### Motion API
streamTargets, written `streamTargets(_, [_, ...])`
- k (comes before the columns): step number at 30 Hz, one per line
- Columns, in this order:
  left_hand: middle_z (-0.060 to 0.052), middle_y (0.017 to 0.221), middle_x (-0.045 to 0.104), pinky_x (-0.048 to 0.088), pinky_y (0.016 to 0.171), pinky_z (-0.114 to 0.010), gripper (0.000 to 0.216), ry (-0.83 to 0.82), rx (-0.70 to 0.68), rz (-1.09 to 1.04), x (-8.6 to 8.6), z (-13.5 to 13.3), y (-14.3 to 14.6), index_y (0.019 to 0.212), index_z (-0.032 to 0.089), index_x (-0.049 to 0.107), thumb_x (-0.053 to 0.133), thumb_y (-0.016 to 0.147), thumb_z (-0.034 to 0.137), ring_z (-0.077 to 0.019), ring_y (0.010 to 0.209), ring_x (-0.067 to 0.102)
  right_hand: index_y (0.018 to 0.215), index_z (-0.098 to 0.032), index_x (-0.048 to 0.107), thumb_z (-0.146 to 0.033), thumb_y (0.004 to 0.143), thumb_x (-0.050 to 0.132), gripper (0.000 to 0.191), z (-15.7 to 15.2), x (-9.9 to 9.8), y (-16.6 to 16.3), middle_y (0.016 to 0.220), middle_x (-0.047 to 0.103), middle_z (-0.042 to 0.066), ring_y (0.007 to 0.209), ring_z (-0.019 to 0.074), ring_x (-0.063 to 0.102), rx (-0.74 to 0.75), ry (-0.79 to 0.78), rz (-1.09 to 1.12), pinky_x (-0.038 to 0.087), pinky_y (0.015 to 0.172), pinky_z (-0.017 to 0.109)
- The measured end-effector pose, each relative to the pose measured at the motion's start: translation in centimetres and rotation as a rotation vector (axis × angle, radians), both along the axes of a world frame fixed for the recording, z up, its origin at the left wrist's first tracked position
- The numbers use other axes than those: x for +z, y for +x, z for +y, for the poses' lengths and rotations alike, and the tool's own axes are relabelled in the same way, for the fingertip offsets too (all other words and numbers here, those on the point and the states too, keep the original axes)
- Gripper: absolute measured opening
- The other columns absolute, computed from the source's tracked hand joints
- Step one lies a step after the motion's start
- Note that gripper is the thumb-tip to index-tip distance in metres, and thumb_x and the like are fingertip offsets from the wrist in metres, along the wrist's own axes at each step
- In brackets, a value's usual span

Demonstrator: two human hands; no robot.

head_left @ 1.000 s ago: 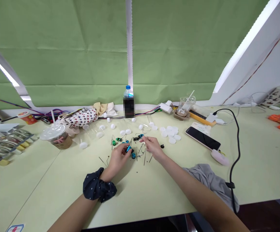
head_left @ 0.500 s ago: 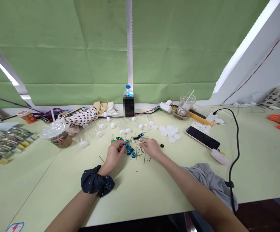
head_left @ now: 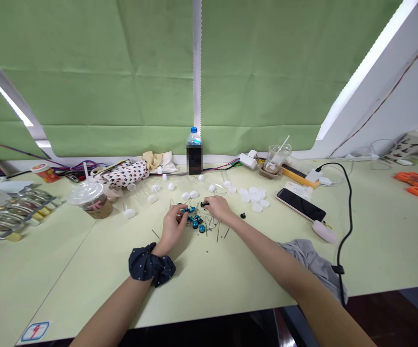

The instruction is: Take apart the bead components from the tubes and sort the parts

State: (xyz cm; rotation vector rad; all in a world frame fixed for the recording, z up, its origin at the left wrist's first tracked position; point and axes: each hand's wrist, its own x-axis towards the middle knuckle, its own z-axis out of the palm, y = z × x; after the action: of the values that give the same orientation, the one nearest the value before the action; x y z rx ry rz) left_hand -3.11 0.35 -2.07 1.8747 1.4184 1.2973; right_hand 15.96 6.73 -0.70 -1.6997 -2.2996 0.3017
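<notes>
A pile of small blue, green and black cylindrical components [head_left: 195, 222] with thin wire legs lies on the pale green table [head_left: 86, 260]. My left hand [head_left: 173, 226], with a dark dotted scrunchie [head_left: 151, 266] on its wrist, rests at the pile's left edge. Its fingers are curled onto the blue parts, and what they hold is hidden. My right hand [head_left: 218, 208] lies palm down at the pile's far right, fingertips pinched on a small black component [head_left: 204, 204].
White round caps [head_left: 254, 197] lie right of the pile, with a black phone [head_left: 301, 205] and a black cable [head_left: 344, 226] beyond. A water bottle [head_left: 193, 154] stands behind. A lidded drink cup [head_left: 90, 200] sits left, and a grey cloth [head_left: 310, 262] lies under my right forearm.
My left hand has lowered the blue part it held up and settled on the pile. My right hand moved forward and left from above the pile to the black component.
</notes>
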Motion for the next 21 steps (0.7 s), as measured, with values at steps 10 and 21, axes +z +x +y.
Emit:
streamTargets(10, [-0.001,0.065,0.059,0.043,0.059,-0.026,0.048,-0.286,-0.359,-0.284,1.8,-1.1,0.8,0.119,0.013,0.058,0.050,0.085,0.046,-0.0134,0.059,0.052,0.108,-0.025,0.065,-0.023,0.089,0.047,0.026,-4.3,1.1,0.0,0.101,0.069,0.007,0.087,0.0192,0.058,0.405,0.189,0.230,0.039,0.079,0.029])
streamTargets(21, [-0.010,0.085,0.069,0.048,0.074,-0.030,0.039,-0.534,-0.349,-0.711,1.2,-0.5,0.6,0.102,0.010,0.066,0.068,0.075,0.038,-0.0157,0.075,0.063,0.113,-0.015,0.046,-0.029,0.094,0.031,0.028,-5.4,0.5,0.6,0.071,0.049,-0.002,0.059,0.0118,0.045,0.308,-0.002,0.632,0.038,0.061,0.023])
